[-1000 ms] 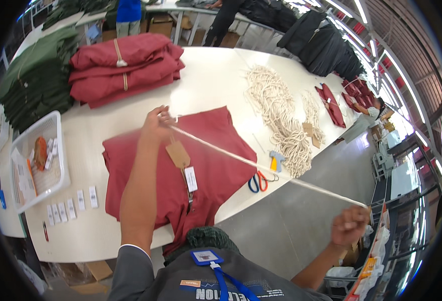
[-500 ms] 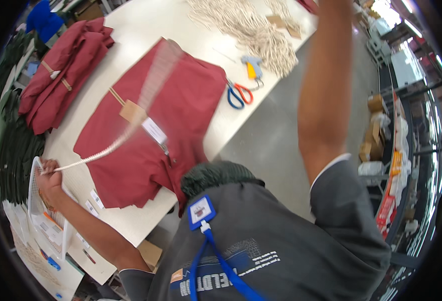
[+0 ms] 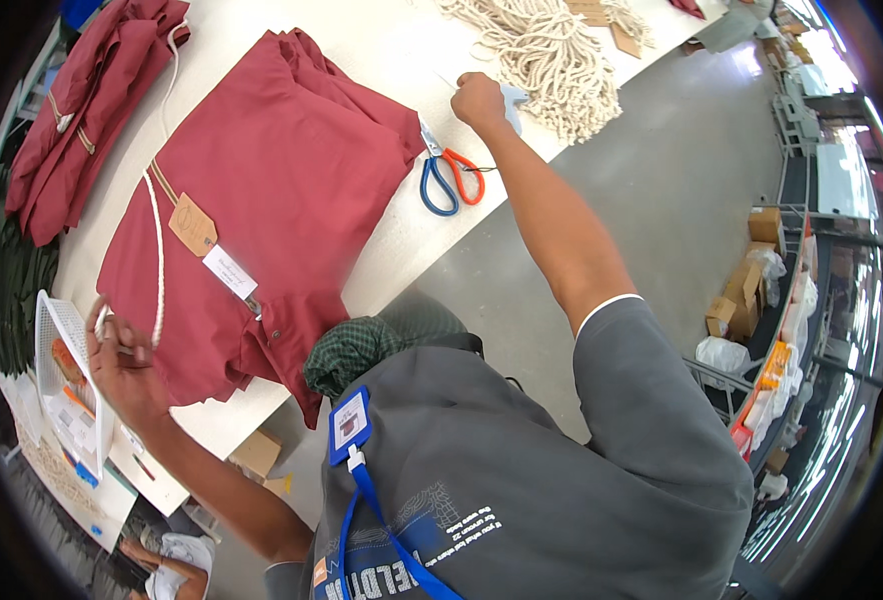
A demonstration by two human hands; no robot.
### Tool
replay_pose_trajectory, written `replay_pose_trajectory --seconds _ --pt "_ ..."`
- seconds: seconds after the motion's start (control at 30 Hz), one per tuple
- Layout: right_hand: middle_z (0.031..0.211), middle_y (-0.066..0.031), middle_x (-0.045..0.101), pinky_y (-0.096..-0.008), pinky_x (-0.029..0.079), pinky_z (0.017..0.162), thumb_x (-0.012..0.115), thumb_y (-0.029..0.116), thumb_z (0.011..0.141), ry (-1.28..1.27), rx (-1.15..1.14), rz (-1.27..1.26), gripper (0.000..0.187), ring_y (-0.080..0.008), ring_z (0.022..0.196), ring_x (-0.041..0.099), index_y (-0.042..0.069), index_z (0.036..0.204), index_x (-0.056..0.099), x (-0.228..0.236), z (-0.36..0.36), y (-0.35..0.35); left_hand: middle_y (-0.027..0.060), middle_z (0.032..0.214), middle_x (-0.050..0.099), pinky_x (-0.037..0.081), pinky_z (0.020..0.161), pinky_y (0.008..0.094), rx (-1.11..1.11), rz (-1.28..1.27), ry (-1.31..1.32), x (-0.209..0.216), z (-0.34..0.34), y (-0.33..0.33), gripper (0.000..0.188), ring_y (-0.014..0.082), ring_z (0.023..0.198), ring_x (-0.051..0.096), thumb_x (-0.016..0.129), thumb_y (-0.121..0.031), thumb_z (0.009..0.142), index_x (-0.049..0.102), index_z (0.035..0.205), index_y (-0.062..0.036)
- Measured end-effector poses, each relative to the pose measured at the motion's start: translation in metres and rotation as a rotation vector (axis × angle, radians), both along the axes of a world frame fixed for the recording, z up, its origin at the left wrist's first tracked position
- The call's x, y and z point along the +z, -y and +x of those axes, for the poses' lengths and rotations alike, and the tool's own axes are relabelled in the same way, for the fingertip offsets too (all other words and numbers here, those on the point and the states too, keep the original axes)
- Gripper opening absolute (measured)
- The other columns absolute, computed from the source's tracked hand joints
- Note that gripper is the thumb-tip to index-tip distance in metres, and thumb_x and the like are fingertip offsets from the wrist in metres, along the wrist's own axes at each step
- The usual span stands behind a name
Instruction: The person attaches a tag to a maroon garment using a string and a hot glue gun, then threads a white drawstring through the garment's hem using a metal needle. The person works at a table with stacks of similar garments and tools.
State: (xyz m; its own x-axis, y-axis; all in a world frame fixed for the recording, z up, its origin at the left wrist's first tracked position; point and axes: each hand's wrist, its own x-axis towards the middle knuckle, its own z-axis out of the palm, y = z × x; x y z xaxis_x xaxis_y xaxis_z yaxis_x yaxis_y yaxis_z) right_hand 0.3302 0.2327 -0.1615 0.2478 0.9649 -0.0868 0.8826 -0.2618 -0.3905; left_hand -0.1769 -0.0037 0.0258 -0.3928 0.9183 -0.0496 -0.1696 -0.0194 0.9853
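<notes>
A folded maroon garment [image 3: 271,170] lies on the white table, with a brown tag [image 3: 193,226] and a white label [image 3: 229,270] on it. A white cord [image 3: 159,250] runs across its left side up toward the far maroon bundle. The cord's near end is between the bent fingers of my left hand [image 3: 129,375], above the garment's left corner beside a white basket. My right hand [image 3: 479,103] is closed around a tagging gun [image 3: 512,100]; its grey body shows past the hand, the rest hidden. Scissors [image 3: 449,180] with blue and orange handles lie nearer me.
A heap of cream cords [image 3: 551,60] covers the far table edge. Another maroon bundle [image 3: 91,110] lies at the far left, near stacked dark green garments [image 3: 16,290]. The white basket [image 3: 56,320] holds small items. Shelves with cardboard boxes [image 3: 746,290] stand to the right.
My right arm has come down from its raised position onto the tagging gun. The cord, swinging and blurred before, now lies along the garment's left side. My left hand has opened somewhat around it.
</notes>
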Motion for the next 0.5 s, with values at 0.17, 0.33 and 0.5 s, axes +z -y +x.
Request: replay_pose_trajectory --seconds 0.17,0.33,0.5 --pt "0.112 -0.0237 0.064 -0.0519 0.056 0.087 0.056 0.007 0.091 0.144 0.018 0.037 0.019 -0.0462 0.101 0.067 0.000 0.102 0.070 -0.038 -0.007 -0.016 -0.0029 0.071 0.049 0.029 0.051 0.0199 -0.052 -0.180 -0.090 -0.007 0.085 0.002 0.024 0.0041 0.059 0.039 0.056 -0.019 0.105 0.065 0.116 0.0005" --pt "0.106 -0.0243 0.068 -0.0504 0.057 0.084 0.059 0.012 0.090 0.097 0.126 0.049 0.021 -0.0425 0.095 0.069 0.000 0.103 0.070 -0.026 -0.007 -0.022 -0.0019 0.068 0.049 0.031 0.053 0.0205 -0.161 -0.220 -0.049 -0.008 0.157 -0.004 0.021 0.0045 0.058 0.040 0.054 -0.018 0.105 0.065 0.107 0.0000" --pt "0.089 -0.0105 0.071 -0.0322 0.057 0.067 0.063 0.014 0.090 -0.832 0.087 0.017 0.018 -0.0216 0.076 0.070 -0.002 0.097 0.068 0.056 -0.041 0.038 -0.0011 0.074 0.053 0.034 0.054 0.0222 -0.226 -0.189 0.115 -0.021 0.210 -0.033 0.015 0.0061 0.060 0.043 0.057 -0.012 0.103 0.064 0.108 0.0003"
